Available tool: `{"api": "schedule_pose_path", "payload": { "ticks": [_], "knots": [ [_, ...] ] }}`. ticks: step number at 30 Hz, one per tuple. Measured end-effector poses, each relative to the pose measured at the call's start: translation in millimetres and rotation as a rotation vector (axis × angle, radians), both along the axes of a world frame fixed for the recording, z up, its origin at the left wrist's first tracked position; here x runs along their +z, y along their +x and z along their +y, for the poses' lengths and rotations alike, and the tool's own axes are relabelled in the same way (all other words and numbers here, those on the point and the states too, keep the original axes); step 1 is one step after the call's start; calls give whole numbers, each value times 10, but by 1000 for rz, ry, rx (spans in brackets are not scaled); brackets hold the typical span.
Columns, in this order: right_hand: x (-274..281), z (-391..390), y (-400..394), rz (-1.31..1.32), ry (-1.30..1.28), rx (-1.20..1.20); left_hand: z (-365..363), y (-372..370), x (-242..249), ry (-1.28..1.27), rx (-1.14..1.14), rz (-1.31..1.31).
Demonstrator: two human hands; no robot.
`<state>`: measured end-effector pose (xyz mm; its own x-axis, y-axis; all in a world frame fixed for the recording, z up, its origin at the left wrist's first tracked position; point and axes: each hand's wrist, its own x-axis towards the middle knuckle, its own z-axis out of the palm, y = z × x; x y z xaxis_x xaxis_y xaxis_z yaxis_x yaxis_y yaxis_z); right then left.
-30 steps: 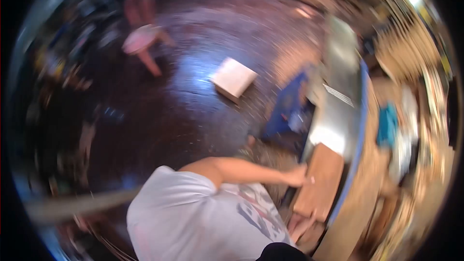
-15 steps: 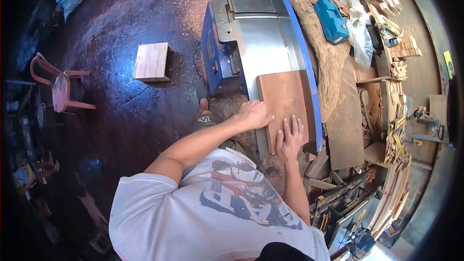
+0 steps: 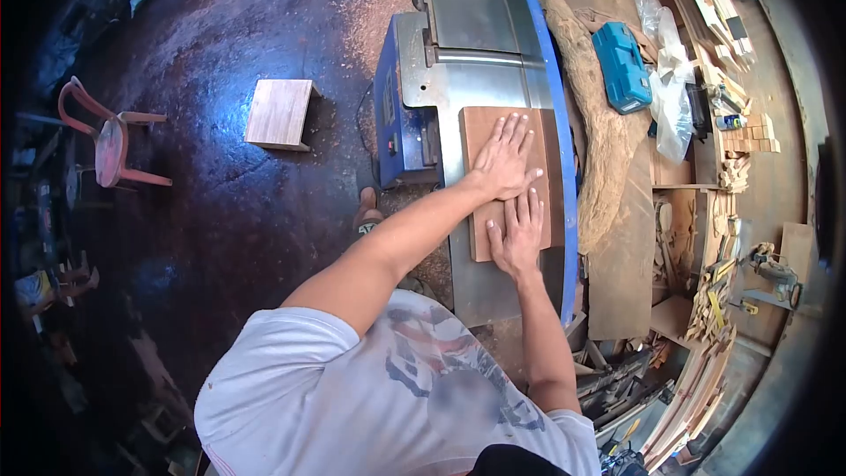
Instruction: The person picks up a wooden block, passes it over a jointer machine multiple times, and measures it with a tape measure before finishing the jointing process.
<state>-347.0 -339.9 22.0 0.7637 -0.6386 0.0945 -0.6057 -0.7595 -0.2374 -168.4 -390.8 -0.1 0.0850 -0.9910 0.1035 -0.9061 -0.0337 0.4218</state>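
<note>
A flat brown wooden board [image 3: 476, 137] lies on the metal bed of a blue jointer [image 3: 485, 300], close along its blue fence [image 3: 564, 211]. My left hand [image 3: 504, 163] rests flat on top of the board, its fingers stretched forward and its thumb out to the right. Just behind it, my right hand [image 3: 518, 238] also presses flat on the board near its rear end, fingers extended and thumb spread left. The left thumb lies close to the right fingertips. Ahead of the board, the cutter slot [image 3: 480, 56] crosses the bed.
A small wooden stool [image 3: 280, 113] and a pink plastic chair [image 3: 113, 145] stand on the floor to the left. Right of the fence are a rough log [image 3: 592, 123], a teal tool case [image 3: 622, 66] and a clear plastic bag [image 3: 672, 110]. Wood offcuts [image 3: 749, 137] pile up farther right.
The board has slid forward along the bed. My left hand has gone from the board's left edge to flat on top. My right hand has moved forward with the board. The view has shifted slightly.
</note>
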Motion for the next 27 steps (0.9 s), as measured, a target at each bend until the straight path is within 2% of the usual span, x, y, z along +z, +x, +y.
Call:
{"api": "schedule_pose_path", "payload": {
  "ticks": [6,13,27],
  "knots": [
    [5,-475,255,-2,26,126,-306,386,99,30,17,-37],
    [17,-789,628,20,30,127,-630,722,23,4,44,-70],
    [70,-954,853,22,46,116,-809,920,98,96,38,-105]
  ]
}}
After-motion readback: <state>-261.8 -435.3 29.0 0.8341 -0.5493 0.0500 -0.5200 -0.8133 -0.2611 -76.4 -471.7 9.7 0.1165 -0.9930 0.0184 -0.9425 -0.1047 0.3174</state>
